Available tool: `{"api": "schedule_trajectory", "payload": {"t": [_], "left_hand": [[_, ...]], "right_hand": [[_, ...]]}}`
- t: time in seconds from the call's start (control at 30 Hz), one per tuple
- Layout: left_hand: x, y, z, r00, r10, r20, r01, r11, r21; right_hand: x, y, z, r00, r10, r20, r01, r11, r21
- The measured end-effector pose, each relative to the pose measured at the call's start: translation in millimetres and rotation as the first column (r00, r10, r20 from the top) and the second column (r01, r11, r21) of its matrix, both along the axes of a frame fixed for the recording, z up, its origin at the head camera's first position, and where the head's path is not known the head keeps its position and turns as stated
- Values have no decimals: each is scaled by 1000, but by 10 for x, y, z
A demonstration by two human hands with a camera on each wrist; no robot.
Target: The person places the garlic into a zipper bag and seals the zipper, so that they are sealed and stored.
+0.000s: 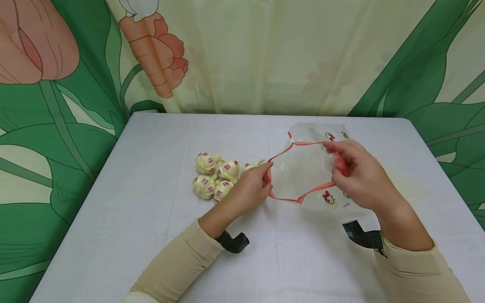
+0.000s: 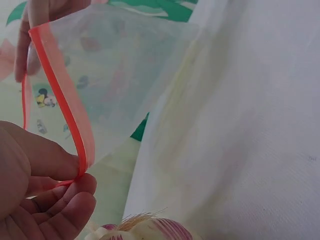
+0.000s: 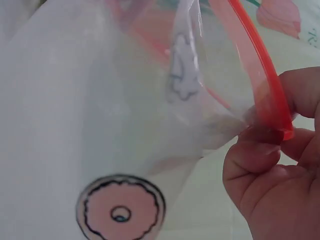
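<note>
A clear plastic zip bag [image 1: 307, 166] with a red rim and cartoon prints hangs between my hands, its mouth spread wide. My left hand [image 1: 248, 189] pinches the rim at its left side, thumb against fingers, as the left wrist view shows. On the opposite side my right hand [image 1: 358, 176] pinches the red rim [image 3: 267, 85] between thumb and fingers. Several garlic bulbs [image 1: 228, 170], cream with purple streaks, lie in a cluster just left of my left hand, which partly hides some. One garlic bulb [image 2: 165, 230] shows roots at the bottom of the left wrist view.
A white cloth covers the table [image 1: 159, 235]. Behind it hangs a curtain [image 1: 265, 54] with flower and leaf prints. Black camera mounts [image 1: 233, 243] stick out from both wrists.
</note>
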State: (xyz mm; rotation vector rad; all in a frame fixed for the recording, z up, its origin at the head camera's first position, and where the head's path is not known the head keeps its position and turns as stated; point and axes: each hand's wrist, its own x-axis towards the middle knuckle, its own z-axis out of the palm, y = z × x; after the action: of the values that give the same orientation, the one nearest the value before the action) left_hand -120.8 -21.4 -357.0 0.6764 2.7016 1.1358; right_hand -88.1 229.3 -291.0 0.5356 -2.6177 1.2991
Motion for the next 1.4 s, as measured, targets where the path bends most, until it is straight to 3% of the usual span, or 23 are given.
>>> {"api": "schedule_trajectory", "payload": {"t": [0.17, 0.37, 0.77, 0.97, 1.13, 1.4], "left_hand": [[1, 9, 1, 1000, -5, 7, 5, 999, 32], [29, -38, 1, 999, -38, -38, 39, 999, 13], [248, -461, 144, 998, 34, -53, -38, 997, -64], [323, -590, 65, 998, 17, -68, -21, 998, -67], [327, -581, -29, 998, 2, -67, -6, 998, -57], [310, -528, -127, 990, -34, -136, 16, 991, -130]], "right_hand": [[-35, -33, -35, 999, -38, 34, 34, 994, 104], [-70, -106, -91, 999, -2, 42, -3, 995, 104], [-57, -158, -98, 998, -6, 65, 1, 997, 82], [-61, -159, -109, 997, -5, 73, -1, 997, 78], [-65, -161, -131, 997, -7, 82, 1, 998, 69], [-68, -173, -148, 996, -10, 92, 4, 998, 63]]}}
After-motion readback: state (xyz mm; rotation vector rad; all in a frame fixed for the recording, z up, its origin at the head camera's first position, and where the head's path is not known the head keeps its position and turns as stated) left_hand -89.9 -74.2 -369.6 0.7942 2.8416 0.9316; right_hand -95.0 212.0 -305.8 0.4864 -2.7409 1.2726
